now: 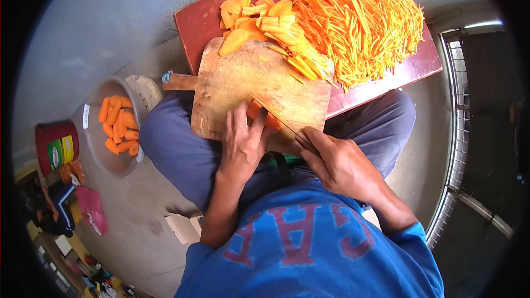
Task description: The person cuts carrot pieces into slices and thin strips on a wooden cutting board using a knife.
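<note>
A carrot piece (272, 122) is held between the left hand (244, 142) and the knife (285, 124), gripped by the right hand (343, 165), on the smooth, worn wooden board (232, 85); slender carrot sticks (361, 27) are heaped beyond the board.

Carrot (272, 122) on board (221, 94), shreds (359, 27) behind on table (196, 27), basin (99, 148) at left

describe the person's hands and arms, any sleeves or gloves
The left hand and right hand are bare, with no gloves or watches showing. The forearms are uncovered; the short blue sleeves match the shirt, which bears large maroon letters.
</note>
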Action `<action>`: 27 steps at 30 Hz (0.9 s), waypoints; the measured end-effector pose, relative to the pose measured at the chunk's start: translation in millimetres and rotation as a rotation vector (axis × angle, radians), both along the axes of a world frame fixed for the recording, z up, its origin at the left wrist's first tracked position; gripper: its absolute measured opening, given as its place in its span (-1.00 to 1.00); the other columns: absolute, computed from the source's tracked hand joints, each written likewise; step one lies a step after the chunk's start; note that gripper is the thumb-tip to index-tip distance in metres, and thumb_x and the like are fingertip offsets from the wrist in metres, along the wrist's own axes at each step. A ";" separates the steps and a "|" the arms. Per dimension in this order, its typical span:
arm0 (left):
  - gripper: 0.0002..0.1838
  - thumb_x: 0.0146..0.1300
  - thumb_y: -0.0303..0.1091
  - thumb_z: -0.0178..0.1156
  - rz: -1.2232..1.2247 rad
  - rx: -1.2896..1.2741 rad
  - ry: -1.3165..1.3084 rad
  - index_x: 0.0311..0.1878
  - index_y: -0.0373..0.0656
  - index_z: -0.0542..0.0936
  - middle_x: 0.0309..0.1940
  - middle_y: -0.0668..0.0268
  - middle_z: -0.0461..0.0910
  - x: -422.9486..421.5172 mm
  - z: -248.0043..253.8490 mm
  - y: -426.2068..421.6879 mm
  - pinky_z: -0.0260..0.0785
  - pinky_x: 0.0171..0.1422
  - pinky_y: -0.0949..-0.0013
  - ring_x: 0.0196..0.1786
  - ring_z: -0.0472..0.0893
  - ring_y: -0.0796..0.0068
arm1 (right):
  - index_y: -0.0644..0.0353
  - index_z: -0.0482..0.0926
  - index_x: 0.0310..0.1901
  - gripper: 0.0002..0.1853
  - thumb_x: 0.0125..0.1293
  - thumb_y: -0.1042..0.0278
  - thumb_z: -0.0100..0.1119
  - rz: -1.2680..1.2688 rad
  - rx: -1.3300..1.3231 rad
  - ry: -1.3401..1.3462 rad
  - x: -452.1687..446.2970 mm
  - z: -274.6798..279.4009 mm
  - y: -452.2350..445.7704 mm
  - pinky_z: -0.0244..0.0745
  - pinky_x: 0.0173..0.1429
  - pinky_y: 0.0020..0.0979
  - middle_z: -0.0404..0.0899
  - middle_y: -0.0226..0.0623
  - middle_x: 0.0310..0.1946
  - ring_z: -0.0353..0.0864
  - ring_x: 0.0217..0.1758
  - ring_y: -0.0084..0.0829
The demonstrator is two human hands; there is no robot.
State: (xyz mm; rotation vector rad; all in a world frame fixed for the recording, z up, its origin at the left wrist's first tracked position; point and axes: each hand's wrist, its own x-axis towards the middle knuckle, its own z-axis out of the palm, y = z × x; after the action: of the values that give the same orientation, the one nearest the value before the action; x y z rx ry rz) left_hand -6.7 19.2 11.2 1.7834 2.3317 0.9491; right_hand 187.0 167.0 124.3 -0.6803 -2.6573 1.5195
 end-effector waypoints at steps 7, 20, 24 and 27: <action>-0.50 0.45 -0.32 0.53 -0.010 -0.033 -0.036 0.39 -0.26 0.72 0.37 -0.18 0.50 -0.6 0.9 -2.0 0.56 0.29 -0.26 0.21 0.59 -0.31 | 0.33 0.55 0.28 -0.71 0.68 0.40 0.30 0.033 0.018 -0.079 -19.9 -8.8 5.1 0.68 -0.02 0.19 0.77 0.28 -0.12 0.80 -0.01 0.38; -0.54 0.44 -0.33 0.53 -0.012 -0.012 -0.060 0.33 -0.29 0.74 0.35 -0.15 0.53 -2.0 2.7 -0.9 0.57 0.29 -0.22 0.20 0.59 -0.28 | 0.32 0.49 0.17 -0.74 0.67 0.36 0.31 0.048 0.056 -0.021 -23.6 -11.7 1.0 0.69 -0.07 0.27 0.77 0.31 -0.12 0.79 -0.09 0.43; -0.57 0.42 -0.37 0.52 -0.003 0.038 -0.057 0.29 -0.30 0.75 0.27 -0.13 0.53 -1.0 -0.9 -1.5 0.57 0.26 -0.21 0.17 0.59 -0.27 | 0.32 0.52 0.20 -0.73 0.68 0.38 0.31 -0.006 -0.013 -0.065 -0.4 6.1 -6.8 0.70 -0.04 0.25 0.77 0.31 -0.14 0.79 -0.08 0.43; -0.57 0.41 -0.39 0.53 -0.014 0.063 -0.043 0.29 -0.30 0.75 0.26 -0.13 0.53 -3.2 -7.9 -1.4 0.57 0.26 -0.22 0.16 0.59 -0.28 | 0.33 0.56 0.30 -0.69 0.68 0.39 0.30 -0.033 -0.014 -0.124 -5.3 -3.7 -11.8 0.70 0.01 0.23 0.78 0.31 -0.10 0.80 -0.02 0.42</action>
State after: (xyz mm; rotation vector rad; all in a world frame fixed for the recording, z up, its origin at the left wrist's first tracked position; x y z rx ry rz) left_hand -9.9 17.8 3.3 1.7810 2.2855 1.0596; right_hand 181.7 155.2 120.7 -0.8418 -2.7102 1.5384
